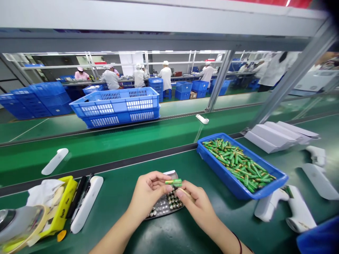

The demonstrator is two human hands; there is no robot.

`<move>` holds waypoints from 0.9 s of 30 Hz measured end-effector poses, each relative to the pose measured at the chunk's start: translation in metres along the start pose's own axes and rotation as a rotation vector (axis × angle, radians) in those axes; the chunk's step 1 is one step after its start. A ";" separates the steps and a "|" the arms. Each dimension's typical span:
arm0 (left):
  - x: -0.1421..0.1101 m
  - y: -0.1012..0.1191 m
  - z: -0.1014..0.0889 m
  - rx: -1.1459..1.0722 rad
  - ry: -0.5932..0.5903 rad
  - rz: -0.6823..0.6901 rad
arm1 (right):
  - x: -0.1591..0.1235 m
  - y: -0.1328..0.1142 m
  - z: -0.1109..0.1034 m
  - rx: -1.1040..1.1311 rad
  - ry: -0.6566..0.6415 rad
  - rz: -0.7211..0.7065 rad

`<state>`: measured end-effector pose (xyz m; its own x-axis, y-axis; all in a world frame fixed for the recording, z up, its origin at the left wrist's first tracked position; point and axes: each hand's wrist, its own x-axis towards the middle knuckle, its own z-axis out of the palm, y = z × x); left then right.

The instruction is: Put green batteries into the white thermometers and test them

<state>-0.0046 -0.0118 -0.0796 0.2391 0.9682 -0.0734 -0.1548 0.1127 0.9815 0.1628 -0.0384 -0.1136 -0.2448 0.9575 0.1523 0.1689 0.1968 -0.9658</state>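
Two or so green and gold batteries [173, 182] lie side by side between my two hands, raised above the bench. My left hand [147, 192] pinches them at their left end with thumb and fingers. From the other side, the closed fingers of my right hand [197, 201] grip their right end. Beneath both hands is a small tray [162, 208] with rounded slots, where several batteries stand upright with silver ends up; my hands hide part of it. To the right, a blue bin [212, 164] is heaped with loose green batteries.
White handheld device bodies [300, 208] lie at the right beside folded white card [272, 135]. A yellow basket [62, 208], pens and a white plastic part [87, 204] are at the left. Beyond the green conveyor [119, 141] stand stacked blue crates [119, 106]; people work farther back.
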 end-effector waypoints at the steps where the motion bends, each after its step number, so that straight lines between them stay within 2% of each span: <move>1: 0.000 0.000 0.000 0.012 0.006 0.003 | 0.000 0.001 0.000 0.032 0.014 0.016; 5: -0.002 0.001 0.001 0.022 0.020 0.037 | 0.001 0.003 -0.001 0.126 -0.015 0.052; 10: -0.001 0.002 0.001 -0.045 0.018 -0.001 | 0.001 -0.001 -0.003 0.077 -0.107 0.023; 16: -0.001 0.001 -0.001 0.035 0.016 0.040 | -0.002 0.000 -0.002 0.069 -0.102 0.014; 20: -0.004 0.003 0.002 0.125 0.066 0.073 | -0.001 0.004 -0.001 0.147 -0.011 0.009; 23: -0.004 0.004 0.004 0.069 0.071 0.006 | 0.000 0.004 -0.002 0.169 0.036 0.011; 27: -0.002 0.008 0.001 -0.030 0.069 -0.040 | 0.001 0.002 -0.003 0.144 -0.033 0.048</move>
<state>-0.0054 -0.0133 -0.0717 0.1790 0.9757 -0.1260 -0.1750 0.1576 0.9719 0.1657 -0.0369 -0.1146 -0.2718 0.9571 0.1002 0.0429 0.1161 -0.9923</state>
